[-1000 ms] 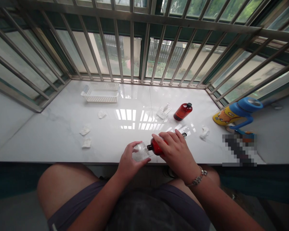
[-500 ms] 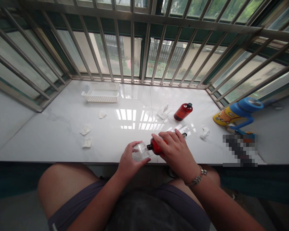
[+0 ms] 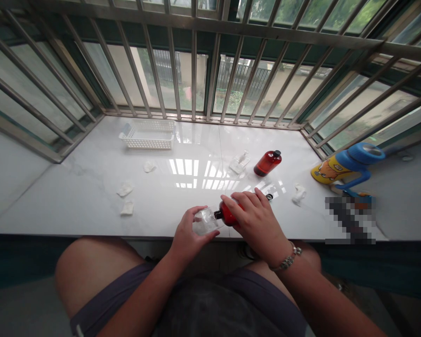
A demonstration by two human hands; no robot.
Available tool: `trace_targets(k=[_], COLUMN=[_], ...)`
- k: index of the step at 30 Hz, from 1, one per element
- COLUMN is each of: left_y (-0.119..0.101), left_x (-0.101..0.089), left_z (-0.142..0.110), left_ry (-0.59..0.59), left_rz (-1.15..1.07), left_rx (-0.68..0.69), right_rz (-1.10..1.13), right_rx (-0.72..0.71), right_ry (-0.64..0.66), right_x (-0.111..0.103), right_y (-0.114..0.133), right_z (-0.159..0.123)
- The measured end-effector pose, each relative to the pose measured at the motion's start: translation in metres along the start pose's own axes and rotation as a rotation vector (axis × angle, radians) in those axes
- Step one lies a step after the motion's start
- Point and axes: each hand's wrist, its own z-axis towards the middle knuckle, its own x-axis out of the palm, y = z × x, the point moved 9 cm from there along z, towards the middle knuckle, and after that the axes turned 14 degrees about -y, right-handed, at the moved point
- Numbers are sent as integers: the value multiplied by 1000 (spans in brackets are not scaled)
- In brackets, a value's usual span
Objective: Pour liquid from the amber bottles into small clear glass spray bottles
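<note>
Lower centre: your left hand (image 3: pixel 189 232), half-curled, grips a clear container (image 3: pixel 206 224); your right hand (image 3: pixel 255 220) wraps a red bottle (image 3: pixel 227 216) (tipped toward the container).

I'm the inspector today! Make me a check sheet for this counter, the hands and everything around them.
Surface: glossy white counter, reflecting light.
Things in use: clear container; red bottle, tilted, its black neck pointing at it.
Clutter: second red bottle, another clear container, white basket, white scraps, blue-and-yellow flask; one pixelated patch, unreadable.
Hands: left hand holds the clear container; right hand grips the tilted red bottle.
Cables: nothing seen.
Surroundings: metal bars across windows.
</note>
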Motion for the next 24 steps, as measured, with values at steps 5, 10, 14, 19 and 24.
trace_targets(k=[5, 10, 14, 19, 24], left_y=[1, 3, 2, 2, 5], left_x=[0, 0, 0, 0, 2], left_z=[0, 0, 0, 0, -1], left_ry=[1, -2, 0, -4, 9], left_rz=[1, 8, 13, 6, 1], left_rx=[10, 13, 13, 21, 11], right_rz=[1, 3, 5, 3, 2], right_rx=[-2, 1, 4, -4, -10], right_ry=[0, 15, 28, 28, 36], right_x=[0, 3, 4, 3, 3], right_y=[1, 0, -1, 0, 0], right_z=[0, -1, -2, -1, -1])
